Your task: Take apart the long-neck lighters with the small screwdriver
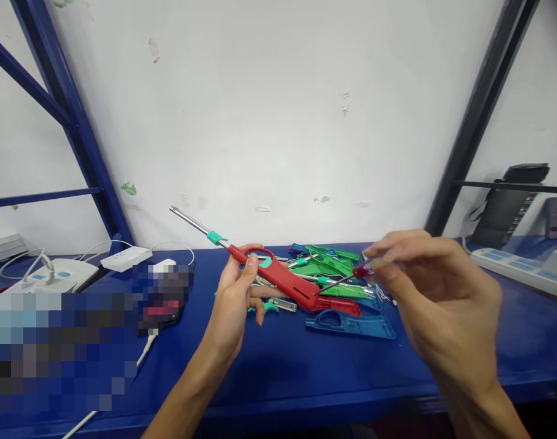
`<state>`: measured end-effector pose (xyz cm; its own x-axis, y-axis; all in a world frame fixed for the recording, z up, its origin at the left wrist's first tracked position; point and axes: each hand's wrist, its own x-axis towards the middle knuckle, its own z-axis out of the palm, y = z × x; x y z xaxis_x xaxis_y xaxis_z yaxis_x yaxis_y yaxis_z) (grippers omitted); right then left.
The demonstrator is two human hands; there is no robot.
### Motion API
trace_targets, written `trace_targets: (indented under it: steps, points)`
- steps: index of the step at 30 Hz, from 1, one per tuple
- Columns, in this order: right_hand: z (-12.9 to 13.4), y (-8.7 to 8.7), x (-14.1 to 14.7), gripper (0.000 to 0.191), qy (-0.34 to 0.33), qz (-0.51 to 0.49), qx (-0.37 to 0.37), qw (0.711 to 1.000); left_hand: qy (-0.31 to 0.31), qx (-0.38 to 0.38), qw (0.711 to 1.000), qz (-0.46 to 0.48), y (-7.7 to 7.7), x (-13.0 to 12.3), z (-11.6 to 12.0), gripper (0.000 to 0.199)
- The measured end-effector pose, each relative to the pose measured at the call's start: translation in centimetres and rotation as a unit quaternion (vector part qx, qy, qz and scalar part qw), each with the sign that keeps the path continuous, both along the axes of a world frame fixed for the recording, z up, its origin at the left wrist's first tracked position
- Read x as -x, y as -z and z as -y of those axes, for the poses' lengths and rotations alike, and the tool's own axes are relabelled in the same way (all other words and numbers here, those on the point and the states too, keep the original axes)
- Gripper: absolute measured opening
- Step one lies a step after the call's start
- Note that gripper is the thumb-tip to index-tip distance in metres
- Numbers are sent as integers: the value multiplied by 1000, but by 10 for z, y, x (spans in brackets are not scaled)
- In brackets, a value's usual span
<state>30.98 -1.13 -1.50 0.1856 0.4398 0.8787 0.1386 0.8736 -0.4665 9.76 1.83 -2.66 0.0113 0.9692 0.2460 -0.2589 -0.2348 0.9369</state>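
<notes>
My left hand (236, 294) is closed round a red long-necked lighter (287, 281) with a green trigger and a metal tube that points up and left. Between the fingers of my right hand (436, 286) is the handle of a small screwdriver (363, 270). Its tip meets the lower right end of the red lighter, close to a small hole. Behind and beneath the lighter lies a pile of green, red and blue lighter parts (335, 262). A blue half shell (351, 325) rests on the table in front of the pile.
The blue table (278, 378) runs along a white wall between shelf posts. At the left are a white socket box (65, 275), cables and a dark phone-like object (168, 299), partly pixelated. A power strip (520, 268) and a black case (502, 207) stand at the right.
</notes>
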Motion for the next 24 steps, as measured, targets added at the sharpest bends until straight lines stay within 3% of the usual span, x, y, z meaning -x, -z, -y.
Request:
trace_targets:
  steps: [5, 10, 14, 18, 24]
  points:
    - [2, 1, 1, 22, 7, 30, 31, 999, 0, 8, 1000, 10, -1, 0, 0, 36]
    - [3, 0, 7, 21, -8, 30, -13, 999, -1, 11, 1000, 16, 0, 0, 0, 39]
    - [4, 4, 7, 27, -11, 46, 27, 999, 0, 12, 1000, 13, 1, 0, 1, 35]
    - [1, 4, 5, 13, -45, 9, 7, 999, 3, 12, 1000, 14, 0, 0, 1, 31]
    - [1, 3, 4, 26, -107, -10, 15, 994, 1, 2, 1000, 9, -3, 2, 1, 30]
